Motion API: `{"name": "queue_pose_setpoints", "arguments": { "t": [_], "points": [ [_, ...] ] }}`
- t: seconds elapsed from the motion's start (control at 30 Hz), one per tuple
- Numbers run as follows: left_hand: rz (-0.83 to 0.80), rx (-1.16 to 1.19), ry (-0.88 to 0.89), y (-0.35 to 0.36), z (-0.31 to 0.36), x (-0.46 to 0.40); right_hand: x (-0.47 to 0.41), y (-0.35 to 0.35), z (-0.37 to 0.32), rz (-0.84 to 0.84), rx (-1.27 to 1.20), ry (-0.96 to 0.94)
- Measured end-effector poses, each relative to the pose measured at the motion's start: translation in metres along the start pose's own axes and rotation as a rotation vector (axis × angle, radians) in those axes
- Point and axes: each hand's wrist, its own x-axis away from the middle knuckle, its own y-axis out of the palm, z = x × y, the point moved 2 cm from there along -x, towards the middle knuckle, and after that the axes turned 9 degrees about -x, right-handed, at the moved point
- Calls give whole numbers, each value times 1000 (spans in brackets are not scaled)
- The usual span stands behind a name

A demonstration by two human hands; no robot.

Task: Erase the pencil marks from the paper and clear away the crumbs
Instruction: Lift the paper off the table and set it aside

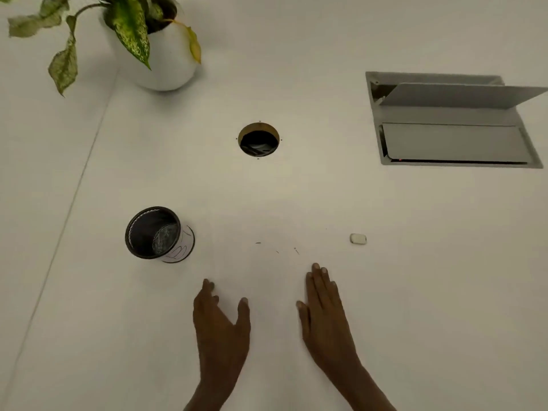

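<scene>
Resting flat on the white table point(415, 262), the left hand point(221, 324) and right hand point(324, 315) lie empty, fingers spread. Dark crumbs point(277, 247) lie just beyond them; the eraser point(358, 239) beyond the right hand.

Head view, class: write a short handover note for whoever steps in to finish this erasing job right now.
Left hand: open, fingers spread, holding nothing, low over the table.
Right hand: open and flat, holding nothing.
Eraser: lying loose on the table, ahead and to the right of the right hand.
Crumbs: a few dark specks ahead of both hands.
Mesh cup: ahead and left; a paper with pencil marks wraps around its lower side.
Done: cannot tell how much was erased.
Left: sweep away the crumbs; marks remain on that paper.
</scene>
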Motion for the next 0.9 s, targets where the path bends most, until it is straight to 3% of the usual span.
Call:
{"name": "queue_pose_setpoints", "arguments": {
  "t": [0.17,0.27,0.53,0.67,0.9],
  "points": [
    [-27,108,-305,-7,13,-8,2,0,0,-37,84,-2],
    [2,-3,-270,-9,14,-7,4,0,0,-37,103,17],
    [-81,-36,-239,-1,35,-7,6,-3,-3,-64,114,26],
    [-14,-160,-189,2,34,-2,6,-3,-3,-59,103,19],
    [-47,-115,-201,5,49,-1,6,-2,-3,-75,117,27]
  ]
}}
